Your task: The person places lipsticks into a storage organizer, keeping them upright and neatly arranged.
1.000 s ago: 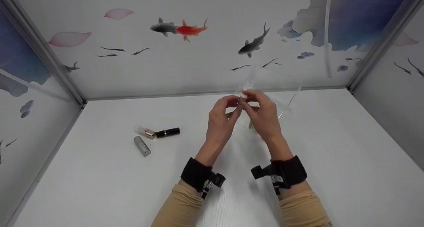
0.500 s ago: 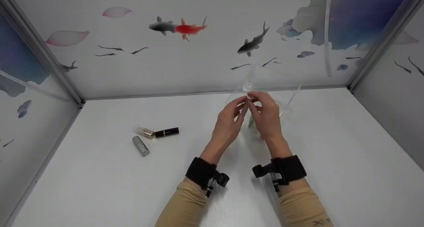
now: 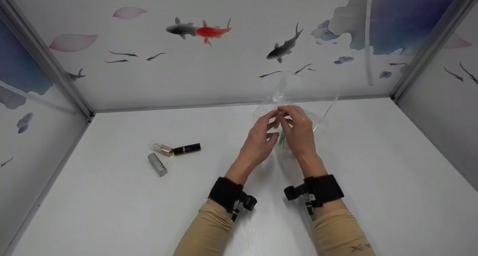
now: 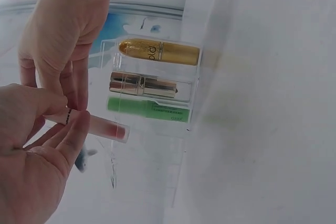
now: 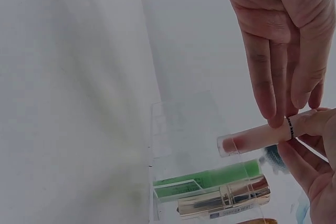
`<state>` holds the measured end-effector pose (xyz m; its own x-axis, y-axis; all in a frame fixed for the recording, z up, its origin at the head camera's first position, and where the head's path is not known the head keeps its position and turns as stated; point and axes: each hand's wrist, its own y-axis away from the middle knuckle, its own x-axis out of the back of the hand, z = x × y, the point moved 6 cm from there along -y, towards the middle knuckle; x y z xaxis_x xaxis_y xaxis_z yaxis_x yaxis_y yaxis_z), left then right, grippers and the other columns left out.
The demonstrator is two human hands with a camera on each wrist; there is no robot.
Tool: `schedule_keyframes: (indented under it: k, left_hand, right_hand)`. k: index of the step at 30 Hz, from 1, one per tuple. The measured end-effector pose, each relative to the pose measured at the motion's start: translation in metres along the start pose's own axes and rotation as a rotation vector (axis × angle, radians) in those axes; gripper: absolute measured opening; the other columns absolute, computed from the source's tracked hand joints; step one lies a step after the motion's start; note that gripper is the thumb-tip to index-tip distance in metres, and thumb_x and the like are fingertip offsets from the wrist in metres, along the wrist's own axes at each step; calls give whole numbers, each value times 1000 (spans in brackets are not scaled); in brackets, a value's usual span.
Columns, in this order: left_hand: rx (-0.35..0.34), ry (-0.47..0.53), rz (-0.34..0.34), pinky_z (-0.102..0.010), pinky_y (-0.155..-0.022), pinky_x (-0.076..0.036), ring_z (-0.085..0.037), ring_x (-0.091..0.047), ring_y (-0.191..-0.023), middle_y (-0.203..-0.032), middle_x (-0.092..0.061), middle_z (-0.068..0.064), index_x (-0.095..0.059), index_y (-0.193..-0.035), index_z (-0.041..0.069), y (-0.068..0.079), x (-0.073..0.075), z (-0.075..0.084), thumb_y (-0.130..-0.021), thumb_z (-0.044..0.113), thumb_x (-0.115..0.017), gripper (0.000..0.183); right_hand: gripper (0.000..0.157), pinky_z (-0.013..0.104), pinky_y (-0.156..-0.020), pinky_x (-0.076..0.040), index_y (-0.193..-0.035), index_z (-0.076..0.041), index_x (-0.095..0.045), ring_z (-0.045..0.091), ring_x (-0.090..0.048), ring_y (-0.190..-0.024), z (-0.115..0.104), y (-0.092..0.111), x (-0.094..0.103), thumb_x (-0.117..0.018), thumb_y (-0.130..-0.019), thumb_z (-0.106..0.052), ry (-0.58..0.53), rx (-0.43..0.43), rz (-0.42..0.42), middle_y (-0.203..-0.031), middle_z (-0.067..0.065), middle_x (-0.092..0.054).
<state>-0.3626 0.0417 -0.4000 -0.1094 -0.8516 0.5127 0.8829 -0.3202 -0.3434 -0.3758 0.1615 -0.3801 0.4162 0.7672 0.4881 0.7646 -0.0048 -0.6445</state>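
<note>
Both hands meet over a pale pink lipstick tube (image 4: 107,128) whose clear end shows a reddish content. My right hand (image 3: 300,134) pinches its whitish end between thumb and fingers, best seen in the right wrist view. My left hand (image 3: 257,142) touches the tube with its fingers, while its thumb stands apart from them in the head view. Behind the hands is a clear plastic holder (image 5: 181,129). In it lie a green tube (image 4: 149,110), a shiny gold lipstick (image 4: 144,85) and a yellow-gold tube (image 4: 160,52). The hands hide much of the holder in the head view.
To the left on the white table (image 3: 112,211) lie a black lipstick (image 3: 187,149), a gold lipstick with a clear cap (image 3: 161,148) and a grey tube (image 3: 157,165). A wall with painted fish (image 3: 213,31) stands at the back, with side panels left and right.
My left hand has shifted right, and its thumb has come away from the tube. My right hand still pinches the tube, which has moved slightly right. The items on the left stay put.
</note>
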Motion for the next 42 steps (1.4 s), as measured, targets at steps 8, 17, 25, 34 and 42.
schedule_keyframes:
  k: [8, 17, 25, 34, 42]
  left_hand:
    - [4, -52, -21, -17, -96, -54, -22, -54, -136, -154, -42, -13, -33, -154, 7, 1, -2, -1, -100, 3, -56, 59]
    - [13, -46, -19, -17, -96, -54, -23, -53, -137, -153, -43, -13, -36, -152, 4, 0, -2, -4, -99, 2, -56, 57]
    - [46, -74, -27, -17, -96, -54, -22, -52, -137, -153, -46, -11, -40, -150, 5, 0, -3, -7, -97, 2, -58, 56]
    - [62, -87, -47, -16, -96, -53, -21, -52, -137, -153, -46, -9, -42, -150, 8, 0, -7, -10, -96, 1, -59, 58]
    - [65, -99, -58, -20, -97, -55, -22, -52, -137, -152, -46, -11, -41, -150, 6, 1, -10, -14, -96, 2, -59, 58]
  right_hand:
    - [22, 35, -87, -60, -115, -3, -69, 25, -68, -102, 4, 2, -5, -66, -94, -3, 33, -21, -22, -112, 13, -67]
    - [21, 37, -86, -60, -116, -2, -69, 27, -70, -99, 6, 2, -9, -65, -95, -5, 74, -3, -49, -112, 13, -68]
    - [20, 38, -80, -58, -114, -4, -69, 26, -71, -101, 11, 4, -14, -66, -95, -5, 98, -36, -84, -112, 11, -69]
    - [20, 38, -92, -56, -113, -4, -69, 25, -69, -103, 16, 6, -17, -66, -94, -4, 98, -65, -121, -111, 11, -70]
    - [19, 39, -91, -56, -111, -1, -69, 28, -69, -102, 16, 8, -20, -66, -93, 1, 116, -44, -134, -108, 14, -70]
